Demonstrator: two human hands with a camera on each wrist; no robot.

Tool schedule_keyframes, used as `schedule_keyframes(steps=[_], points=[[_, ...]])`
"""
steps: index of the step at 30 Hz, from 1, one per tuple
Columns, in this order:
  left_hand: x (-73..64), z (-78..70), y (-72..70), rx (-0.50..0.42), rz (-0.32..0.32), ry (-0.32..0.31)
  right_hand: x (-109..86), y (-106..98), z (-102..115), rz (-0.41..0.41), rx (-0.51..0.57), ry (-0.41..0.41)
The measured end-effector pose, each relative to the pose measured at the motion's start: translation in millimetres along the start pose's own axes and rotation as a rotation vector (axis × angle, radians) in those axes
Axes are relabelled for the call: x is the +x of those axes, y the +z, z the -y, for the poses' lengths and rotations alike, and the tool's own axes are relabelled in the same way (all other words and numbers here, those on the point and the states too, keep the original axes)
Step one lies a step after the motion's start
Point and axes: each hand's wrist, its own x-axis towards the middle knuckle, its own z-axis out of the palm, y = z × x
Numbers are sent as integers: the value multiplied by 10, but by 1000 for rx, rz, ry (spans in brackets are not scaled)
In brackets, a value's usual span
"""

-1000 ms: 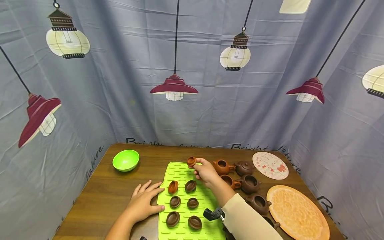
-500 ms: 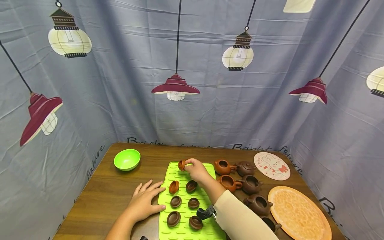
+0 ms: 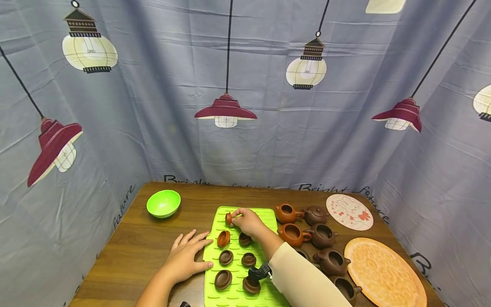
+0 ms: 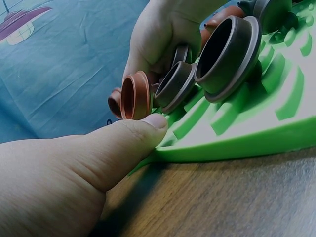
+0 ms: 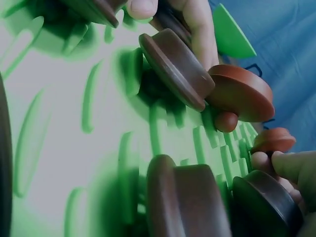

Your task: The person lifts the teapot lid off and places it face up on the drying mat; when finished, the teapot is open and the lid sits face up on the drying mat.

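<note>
My right hand pinches a small orange-brown teapot lid by its knob over the far left part of the green ridged mat. In the right wrist view this lid tilts, with thumb and finger at its knob. Nearer on the mat lies another orange-brown lid, inner side up. Several dark brown lids, such as one at the front, lie in two columns, also inner side up. My left hand rests on the table with fingers spread, thumb and fingertips at the mat's left edge.
Right of the mat stand orange-brown teapots and dark brown teapots without lids; one dark teapot has its lid on. Farther right lie a round orange mat and a rabbit-print mat. A green bowl stands back left.
My right hand has moved left and lowered toward the mat with the orange-brown lid, which has tipped from facing up to standing on edge. My left hand stays in place.
</note>
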Motion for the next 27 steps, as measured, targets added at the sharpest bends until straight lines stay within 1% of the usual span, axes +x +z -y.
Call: schedule_keyframes(steps=[8, 13, 16, 23, 27], points=[[7, 3, -5, 12, 14, -3, -5, 24, -31, -60, -106, 42], [4, 16, 6, 16, 9, -1, -11, 29, -14, -75, -158, 31], [2, 16, 8, 11, 8, -1, -16, 32, -9, -77, -156, 27], [3, 9, -5, 13, 2, -15, -7, 35, -34, -67, -116, 9], [7, 0, -1, 15, 4, -14, -10, 31, -62, -69, -127, -18]])
